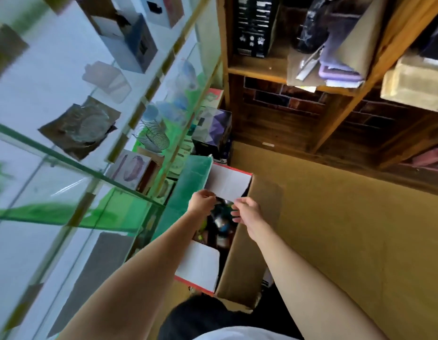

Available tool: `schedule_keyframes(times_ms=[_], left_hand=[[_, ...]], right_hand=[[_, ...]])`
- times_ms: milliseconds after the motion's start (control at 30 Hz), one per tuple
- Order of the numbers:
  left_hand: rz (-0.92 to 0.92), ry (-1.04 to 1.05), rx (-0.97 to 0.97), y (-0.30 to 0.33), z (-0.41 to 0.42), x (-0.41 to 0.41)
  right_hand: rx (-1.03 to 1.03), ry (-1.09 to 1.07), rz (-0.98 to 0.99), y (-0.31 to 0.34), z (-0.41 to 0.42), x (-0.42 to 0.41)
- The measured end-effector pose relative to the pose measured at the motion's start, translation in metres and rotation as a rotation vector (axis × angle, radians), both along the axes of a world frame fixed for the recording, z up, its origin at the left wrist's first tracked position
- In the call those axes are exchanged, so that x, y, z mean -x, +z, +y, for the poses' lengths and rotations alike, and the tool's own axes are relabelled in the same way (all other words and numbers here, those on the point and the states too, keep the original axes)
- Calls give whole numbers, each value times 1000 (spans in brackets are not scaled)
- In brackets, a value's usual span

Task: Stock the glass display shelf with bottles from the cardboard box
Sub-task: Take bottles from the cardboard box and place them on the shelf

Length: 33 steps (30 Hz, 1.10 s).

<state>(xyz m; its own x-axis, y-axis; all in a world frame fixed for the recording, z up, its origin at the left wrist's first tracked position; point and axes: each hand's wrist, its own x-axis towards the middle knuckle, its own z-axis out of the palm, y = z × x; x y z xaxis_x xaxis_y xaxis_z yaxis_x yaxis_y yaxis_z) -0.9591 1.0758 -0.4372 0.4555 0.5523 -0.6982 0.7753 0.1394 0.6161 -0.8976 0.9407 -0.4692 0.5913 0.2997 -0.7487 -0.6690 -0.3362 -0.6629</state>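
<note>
The left hand point(202, 200) and the right hand point(246, 209) reach down together into the open cardboard box point(247, 261) on the floor, fingers curled at a dark object near the box's far flap, though what each grasps cannot be told through the blur. Inside the box lie jumbled bottles point(221, 225), their labels and orientation unreadable. The glass display shelf point(73, 165) stands just left of the box, holding boxed goods.
</note>
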Motion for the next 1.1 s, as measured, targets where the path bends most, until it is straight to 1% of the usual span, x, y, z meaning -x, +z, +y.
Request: schedule_keyframes(times_ms=[133,267,400,467,567,700,867,967,1100], left_hand=[[-26,34,16,-1,52,33],[-42,1,45,-8,85,52],[-39,-61,96,-17,108,64],[-45,-102,113,-19,115,69],[-56,-143,128,-17,122,73],[-96,-176,68,-8,137,78],[-165,-108,27,7,172,91],[-164,-76,22,12,192,102],[-137,-48,-34,8,205,118]], right_hand=[[26,6,19,-3,45,39],[67,0,34,-12,79,67],[89,-83,42,-15,106,87],[99,-159,34,-14,113,94],[33,-225,58,-8,122,101],[-48,-170,70,4,143,108],[-77,-81,32,15,177,117],[-93,-19,31,17,198,124],[-90,55,9,15,221,135]])
